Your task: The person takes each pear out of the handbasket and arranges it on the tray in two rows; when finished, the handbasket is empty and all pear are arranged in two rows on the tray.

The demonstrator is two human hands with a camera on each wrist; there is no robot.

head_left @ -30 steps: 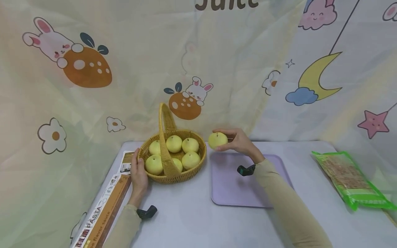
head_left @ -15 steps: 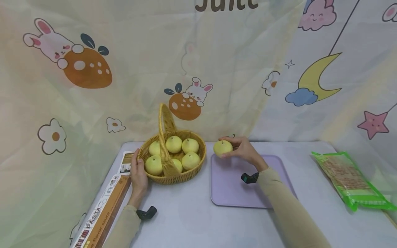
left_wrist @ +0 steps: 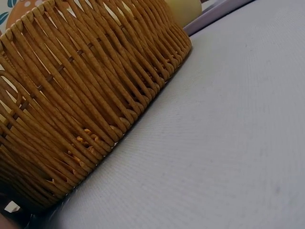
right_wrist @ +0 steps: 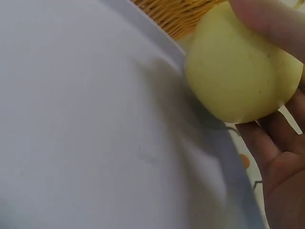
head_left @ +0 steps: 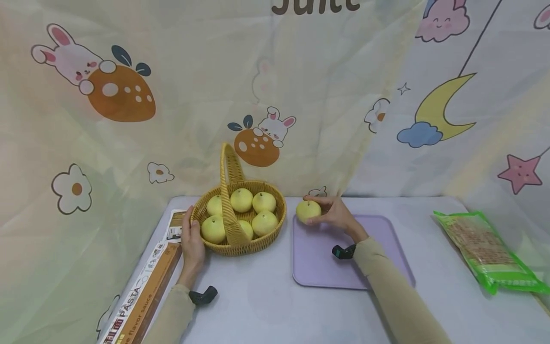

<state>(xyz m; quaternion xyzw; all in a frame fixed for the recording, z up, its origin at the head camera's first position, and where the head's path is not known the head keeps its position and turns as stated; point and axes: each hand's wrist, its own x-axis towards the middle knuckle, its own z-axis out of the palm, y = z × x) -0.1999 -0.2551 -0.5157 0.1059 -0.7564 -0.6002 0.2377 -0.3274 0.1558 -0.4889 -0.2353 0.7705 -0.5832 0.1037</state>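
Observation:
A pale yellow pear (head_left: 308, 211) is pinched between the thumb and fingers of my right hand (head_left: 337, 213), just over the far left corner of a lilac tray (head_left: 315, 267). In the right wrist view the pear (right_wrist: 238, 67) is seen close, its shadow falling on the tray. A yellow wicker basket (head_left: 258, 246) with a tall handle stands left of the tray and holds several more pears (head_left: 264, 223). My left hand (head_left: 192, 243) rests on the basket's left side, its fingers straight along the rim. The left wrist view shows the woven wall (left_wrist: 95, 81) of that basket.
A long pasta box (head_left: 146, 296) lies along the table's left edge, beside a small printed package (head_left: 175, 224). On the right lies a green-edged clear food packet (head_left: 487, 248). A curtain (head_left: 193, 119) printed with cartoons hangs behind the white table (head_left: 258, 306).
My right hand has carried the pear slightly right and down, from beside the basket rim to the tray's far left corner. My left hand and the basket have stayed put.

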